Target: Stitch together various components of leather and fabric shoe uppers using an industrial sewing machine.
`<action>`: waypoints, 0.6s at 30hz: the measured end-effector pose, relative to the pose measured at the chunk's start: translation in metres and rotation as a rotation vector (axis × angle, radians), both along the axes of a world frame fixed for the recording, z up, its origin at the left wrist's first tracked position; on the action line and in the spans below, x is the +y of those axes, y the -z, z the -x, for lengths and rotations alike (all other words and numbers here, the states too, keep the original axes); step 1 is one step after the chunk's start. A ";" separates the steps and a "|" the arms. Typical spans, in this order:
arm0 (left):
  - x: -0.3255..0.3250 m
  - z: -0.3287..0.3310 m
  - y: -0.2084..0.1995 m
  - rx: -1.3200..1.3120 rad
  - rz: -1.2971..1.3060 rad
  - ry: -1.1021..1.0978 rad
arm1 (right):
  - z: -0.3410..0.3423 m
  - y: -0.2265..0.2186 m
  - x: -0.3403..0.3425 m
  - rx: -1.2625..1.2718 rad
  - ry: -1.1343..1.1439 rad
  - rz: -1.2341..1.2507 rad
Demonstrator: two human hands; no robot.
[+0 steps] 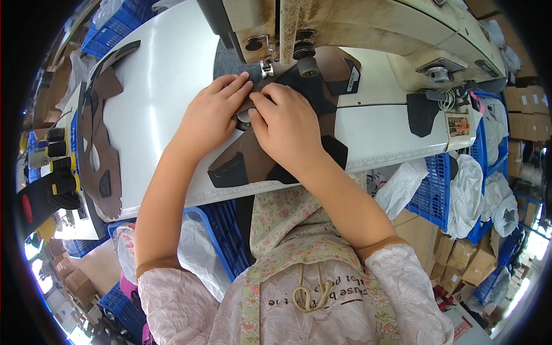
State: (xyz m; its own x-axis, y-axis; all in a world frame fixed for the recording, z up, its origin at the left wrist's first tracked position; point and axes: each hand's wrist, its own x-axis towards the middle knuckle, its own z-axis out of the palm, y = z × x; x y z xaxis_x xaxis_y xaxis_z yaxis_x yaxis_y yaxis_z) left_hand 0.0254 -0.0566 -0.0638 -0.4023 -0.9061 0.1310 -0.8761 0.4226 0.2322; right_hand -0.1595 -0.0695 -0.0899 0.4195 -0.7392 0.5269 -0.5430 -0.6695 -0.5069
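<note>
A brown and black sewn panel (256,155), fabric or leather, lies on the white sewing table, partly under the sewing machine's head. My right hand (289,126) is closed on its edge, with index finger and thumb bent around a small brown fold just in front of the presser foot (267,69). To its left, my left hand (214,115) lies on the material with fingers stretched out, the tips almost meeting the right hand's. Its thumb is hidden. A dark grey piece (229,62) shows beyond the left fingers. Part of a round metal bobbin area (243,122) shows between the hands.
The sewing machine arm (368,29) spans the far side and right. Brown cut pieces (100,138) hang along the table's left edge near thread cones (57,149). A black piece (422,114) lies at right. Blue baskets (431,190) with white bags stand below.
</note>
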 end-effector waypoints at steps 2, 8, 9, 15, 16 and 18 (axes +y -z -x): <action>0.001 0.003 0.000 -0.032 -0.001 -0.019 | 0.001 -0.001 0.000 0.011 0.008 0.016; 0.008 0.014 0.006 -0.149 0.079 -0.060 | 0.003 -0.003 0.005 0.056 0.060 -0.013; 0.009 0.017 0.006 -0.149 0.074 -0.056 | 0.005 -0.003 0.003 0.052 0.045 -0.022; 0.014 0.034 0.012 -0.261 0.204 -0.084 | 0.015 0.002 -0.009 0.018 -0.033 -0.031; 0.016 0.038 0.012 -0.258 0.185 -0.117 | 0.017 0.002 -0.012 0.013 -0.055 -0.021; 0.017 0.045 0.014 -0.255 0.162 -0.153 | 0.020 0.002 -0.015 0.006 -0.059 -0.002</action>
